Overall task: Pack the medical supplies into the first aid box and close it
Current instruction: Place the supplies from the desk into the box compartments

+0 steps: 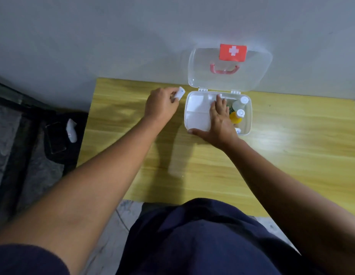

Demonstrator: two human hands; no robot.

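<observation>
The clear first aid box (248, 116) stands at the far side of the yellow wooden table (291, 147), its lid (258, 76) upright with a red cross label and a pink handle. A white inner tray (196, 114) fills the box's left half. Small bottles lie in the right half, one yellow (235, 118) and one clear (239, 103). My right hand (218, 124) lies flat on the tray, thumb hooked over the box's near edge. My left hand (160, 106) hovers just left of the box, pinching a small white packet (180, 93).
The table's left edge (89, 124) lies close to my left arm. Below it, on a dark surface, rest a black phone (55, 137) and a white object (71, 130). A grey wall stands right behind the box lid.
</observation>
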